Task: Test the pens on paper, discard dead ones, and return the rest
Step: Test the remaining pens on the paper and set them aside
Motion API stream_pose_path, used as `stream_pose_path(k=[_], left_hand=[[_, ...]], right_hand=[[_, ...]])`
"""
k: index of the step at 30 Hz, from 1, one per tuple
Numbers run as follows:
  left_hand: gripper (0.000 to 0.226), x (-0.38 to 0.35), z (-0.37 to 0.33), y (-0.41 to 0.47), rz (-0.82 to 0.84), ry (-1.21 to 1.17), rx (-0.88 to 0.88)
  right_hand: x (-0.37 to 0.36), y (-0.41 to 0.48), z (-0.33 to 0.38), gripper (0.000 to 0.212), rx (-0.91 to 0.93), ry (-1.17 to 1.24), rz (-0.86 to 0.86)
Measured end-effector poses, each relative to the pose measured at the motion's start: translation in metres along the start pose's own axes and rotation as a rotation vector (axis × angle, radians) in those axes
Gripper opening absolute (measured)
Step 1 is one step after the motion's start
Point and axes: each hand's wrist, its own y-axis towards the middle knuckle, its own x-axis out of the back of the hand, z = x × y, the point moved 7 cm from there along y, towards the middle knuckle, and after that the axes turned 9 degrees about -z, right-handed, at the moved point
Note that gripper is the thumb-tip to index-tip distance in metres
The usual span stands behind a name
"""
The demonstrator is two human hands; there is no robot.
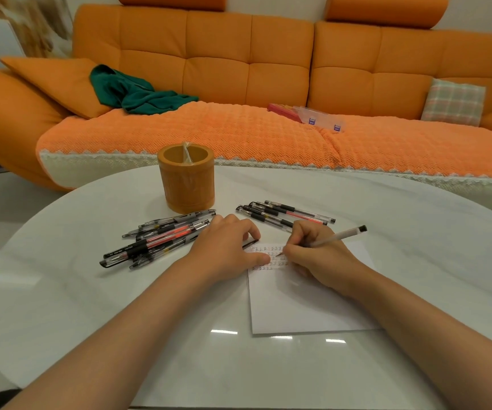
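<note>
My right hand [317, 255] grips a clear pen [339, 235] with its tip down on the white paper [304, 303], where rows of small written marks show near the top edge. My left hand [227, 250] rests on the paper's top left corner and holds a black pen cap [250, 244] between its fingers. A pile of several pens [159, 238] lies left of my left hand. A smaller group of several pens [283, 214] lies behind my hands. An orange pen holder [186, 179] stands upright behind the left pile.
The white oval table [91, 291] carries everything. An orange sofa [268, 69] runs behind it, with a green cloth [138, 93], a plaid cushion [453, 102] and clear plastic boxes [318, 116] on its seat.
</note>
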Motion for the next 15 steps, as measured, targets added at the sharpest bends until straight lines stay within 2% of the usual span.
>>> stream_pose_path(k=[4,7,10,15], left_hand=[[0.047,0.0,0.0,0.0,0.001,-0.006,-0.017],[0.039,0.002,0.001,0.0,-0.012,-0.067,-0.039],[0.029,0.008,0.007,0.001,-0.01,-0.177,-0.033],[0.019,0.014,0.011,0.003,-0.015,-0.062,-0.067]], right_hand=[[0.007,0.004,-0.001,0.018,-0.067,0.23,-0.036],[0.012,0.007,0.0,0.01,-0.059,0.212,-0.022],[0.018,0.01,0.005,0.022,-0.02,0.16,-0.023],[0.016,0.01,0.016,0.037,0.021,0.144,0.051]])
